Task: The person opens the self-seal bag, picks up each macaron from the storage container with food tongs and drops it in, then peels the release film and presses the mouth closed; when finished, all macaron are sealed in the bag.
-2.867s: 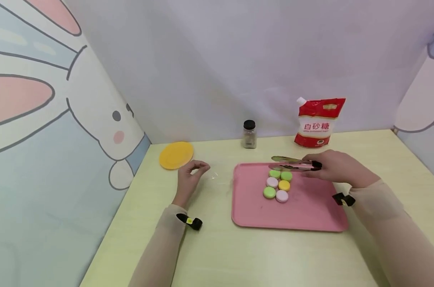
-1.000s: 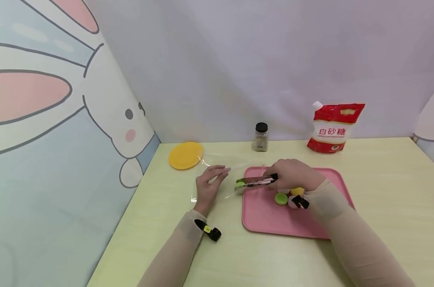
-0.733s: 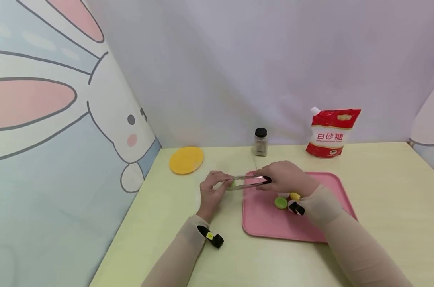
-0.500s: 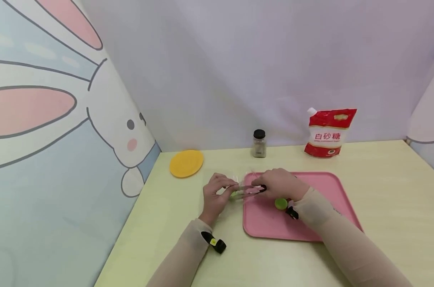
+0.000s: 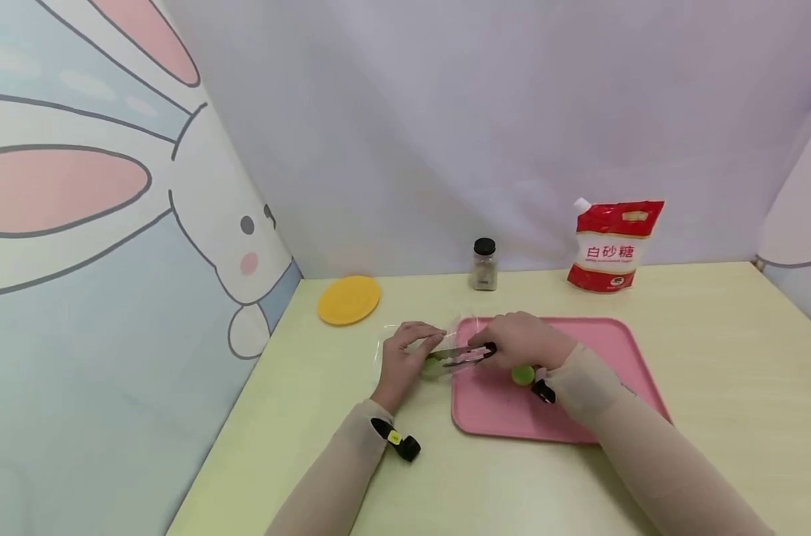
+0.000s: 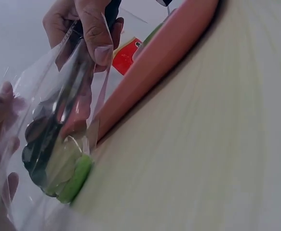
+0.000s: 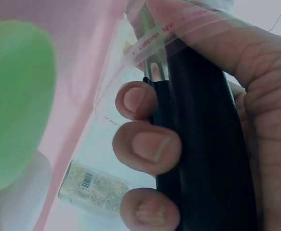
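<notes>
My left hand (image 5: 402, 365) pinches the edge of a clear plastic bag (image 5: 387, 344) between thumb and fingers, left of the pink tray (image 5: 492, 417). Black-handled metal tongs (image 7: 203, 144) are in my right hand (image 5: 529, 342), with its fingers curled round the handles. The tongs' scalloped tips (image 6: 41, 156) reach inside the bag, next to a green macaron (image 6: 75, 180) low in it. Whether the tips still squeeze the macaron, I cannot tell. A printed bag edge (image 7: 179, 29) lies across the tongs by my right thumb. Another green macaron (image 5: 522, 374) sits on the tray; my right hand hides most of the others.
Behind the left hand lies a yellow plate (image 5: 348, 300). A black-lidded jar (image 5: 484, 265) stands against the back wall, beyond the tray. To its right is an upright red-and-white sugar pouch (image 5: 614, 246). Pale table surface (image 5: 472, 484) runs in front of the tray.
From above the macarons on the tray, the right hand has moved left, bringing a green macaron in the tongs into the bag. The left hand has shifted slightly right, keeping its pinch.
</notes>
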The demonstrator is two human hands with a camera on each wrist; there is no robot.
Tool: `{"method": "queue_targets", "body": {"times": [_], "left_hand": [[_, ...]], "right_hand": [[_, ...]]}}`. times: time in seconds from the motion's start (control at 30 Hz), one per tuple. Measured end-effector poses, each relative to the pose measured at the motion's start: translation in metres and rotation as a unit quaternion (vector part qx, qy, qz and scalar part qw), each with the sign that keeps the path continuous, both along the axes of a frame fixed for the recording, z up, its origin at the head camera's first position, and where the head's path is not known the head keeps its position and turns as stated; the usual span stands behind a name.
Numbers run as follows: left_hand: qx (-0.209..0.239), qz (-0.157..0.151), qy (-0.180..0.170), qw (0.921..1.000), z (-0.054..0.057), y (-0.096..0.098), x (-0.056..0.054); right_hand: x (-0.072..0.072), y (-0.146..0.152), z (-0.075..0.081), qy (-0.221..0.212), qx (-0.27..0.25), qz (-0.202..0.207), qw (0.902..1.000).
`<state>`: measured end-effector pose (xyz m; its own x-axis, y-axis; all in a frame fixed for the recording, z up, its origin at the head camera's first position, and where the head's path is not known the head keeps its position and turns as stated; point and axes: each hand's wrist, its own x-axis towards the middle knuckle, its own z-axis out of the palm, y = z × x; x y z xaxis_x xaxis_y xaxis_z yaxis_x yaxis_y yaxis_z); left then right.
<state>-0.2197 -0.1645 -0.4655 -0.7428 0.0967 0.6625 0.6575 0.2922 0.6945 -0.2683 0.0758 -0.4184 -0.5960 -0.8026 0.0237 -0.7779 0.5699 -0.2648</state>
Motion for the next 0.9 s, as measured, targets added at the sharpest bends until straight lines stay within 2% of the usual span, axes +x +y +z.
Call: {"method": "queue_targets", "body": {"times": [0.13, 0.3, 0.4, 0.5, 0.67, 0.77, 0.9], "left_hand": [[0.020, -0.011, 0.001, 0.9997, -0.005, -0.001, 0.003], [0.034, -0.055, 0.047, 0.9968, -0.028, -0.001, 0.004], [0.041, -0.069, 0.072, 0.9942, -0.038, -0.001, 0.001], [0.046, -0.067, 0.087, 0.9929, -0.039, 0.000, -0.001], [0.038, -0.061, 0.105, 0.9919, -0.030, 0.002, -0.006], [0.028, -0.044, 0.097, 0.9939, -0.027, 0.004, -0.012], [0.011, -0.003, 0.063, 0.9980, -0.029, 0.002, -0.019]], "right_hand": [[0.000, -0.002, -0.006, 0.000, -0.020, 0.012, 0.9997], [0.008, -0.008, -0.018, 0.013, -0.049, 0.011, 0.9987], [0.014, -0.012, -0.022, 0.028, -0.048, 0.000, 0.9984], [0.017, -0.016, -0.025, 0.045, -0.046, -0.019, 0.9978], [0.015, -0.018, -0.026, 0.074, -0.049, -0.017, 0.9959], [0.011, -0.016, -0.023, 0.100, -0.034, -0.013, 0.9943], [0.008, -0.009, -0.012, 0.120, -0.002, -0.038, 0.9921]]}}
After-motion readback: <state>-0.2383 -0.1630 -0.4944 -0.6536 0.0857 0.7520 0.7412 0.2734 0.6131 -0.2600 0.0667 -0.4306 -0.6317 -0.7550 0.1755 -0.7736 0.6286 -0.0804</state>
